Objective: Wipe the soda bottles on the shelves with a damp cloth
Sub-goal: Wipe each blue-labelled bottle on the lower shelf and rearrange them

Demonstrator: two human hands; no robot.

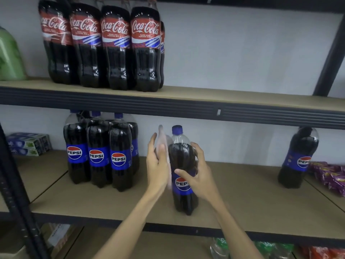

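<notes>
A Pepsi bottle point(182, 165) with a blue cap stands near the front of the middle shelf point(242, 199). My right hand point(197, 174) grips its body from the right, thumb across the label. My left hand point(157, 165) presses a pale pink cloth point(164, 144) against the bottle's left side with straight fingers. Several more Pepsi bottles point(99, 152) stand grouped to the left, and one Pepsi bottle point(298, 157) stands alone at the right. Several Coca-Cola bottles point(104, 43) line the upper shelf point(224, 96).
A green jug point(9, 55) sits at the upper shelf's left end. Toothpaste boxes point(29, 143) lie at the middle shelf's left, purple snack packets point(330, 176) at its right. Green bottles point(270, 249) show on the shelf below. A black upright point(16, 193) runs down the left.
</notes>
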